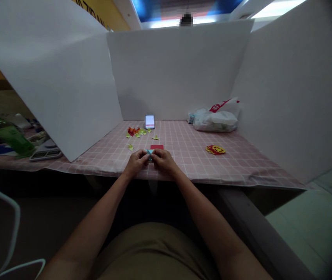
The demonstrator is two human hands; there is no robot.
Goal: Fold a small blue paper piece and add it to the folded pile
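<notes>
Both hands meet over the near part of the table, pinching a small light-blue folded paper [150, 151] between them. My left hand [138, 160] is closed on its left side, and my right hand [163, 159] is closed on its right side. Fingers cover much of the paper, so its full shape is hidden. Just behind my right hand lies a red square [157, 147], which looks like paper. Beyond it sit several small yellow folded paper pieces [155, 137] and a cluster of red-orange folded pieces [133, 131].
A phone [150, 121] with a lit screen stands at the back. White plastic bags [216, 119] rest at the back right, and yellow and red cut-out discs [216, 149] lie nearer. White panels [180, 74] enclose the pink checked table [183, 136]. A green bottle [12, 138] is far left.
</notes>
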